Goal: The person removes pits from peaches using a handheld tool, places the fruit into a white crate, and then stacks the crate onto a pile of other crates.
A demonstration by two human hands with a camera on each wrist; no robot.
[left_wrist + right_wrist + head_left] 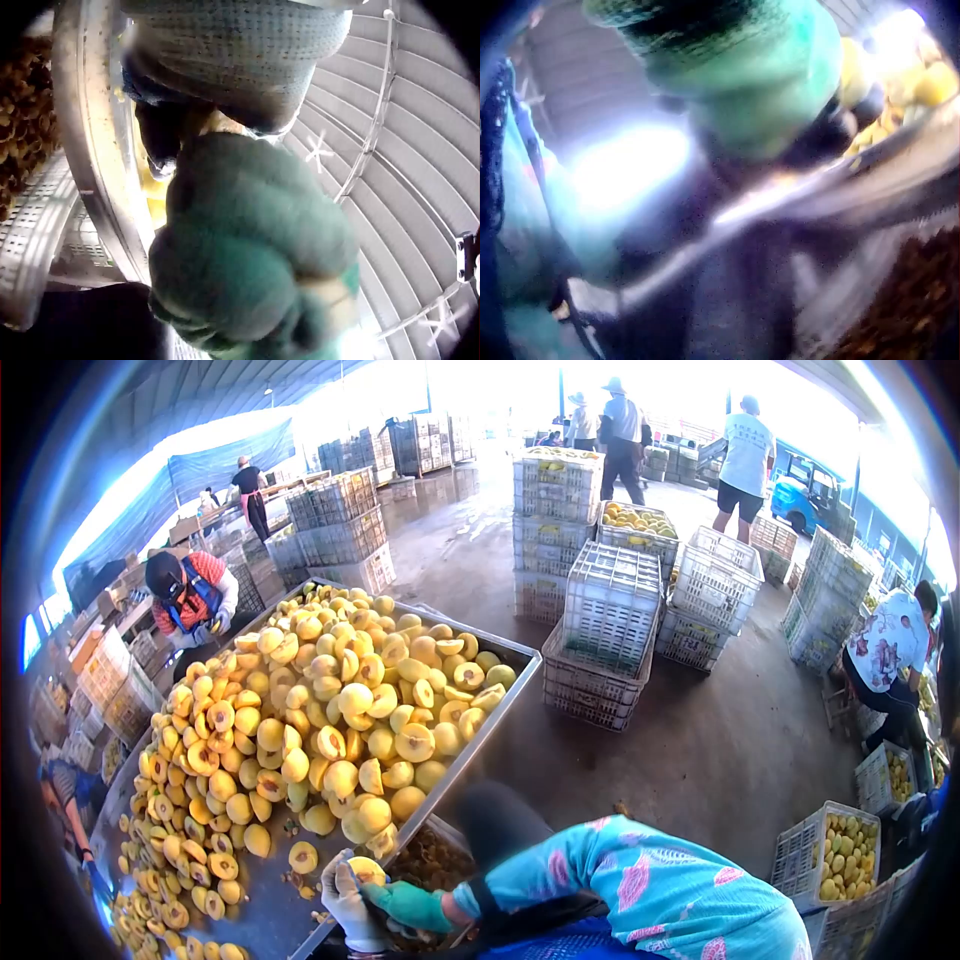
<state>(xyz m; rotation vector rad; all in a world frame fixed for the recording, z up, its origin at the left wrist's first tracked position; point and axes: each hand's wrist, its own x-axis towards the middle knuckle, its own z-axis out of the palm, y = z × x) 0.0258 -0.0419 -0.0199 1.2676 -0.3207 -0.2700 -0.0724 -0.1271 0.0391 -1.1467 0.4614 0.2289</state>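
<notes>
Over the near edge of a metal-rimmed table (478, 737), my left hand (345, 900), in a pale knit glove, holds a yellow peach (367, 869). My right hand (412, 906), in a green glove, meets the peach from the right. In the left wrist view the green-gloved right hand (240, 240) has its fingers curled, right under the pale glove of the left hand (240, 60). Whatever the right fingers grip is hidden, so I cannot tell what it is. Many halved yellow peaches (330, 700) are heaped on the table, some showing reddish hollows.
Below the table edge lies a crate of brown pits (440, 860). Stacked plastic crates (610, 605) stand beyond the table, and crates of fruit (848, 855) at the right. Another person (190, 600) works across the heap. Several people and a blue vehicle (805, 495) are farther back.
</notes>
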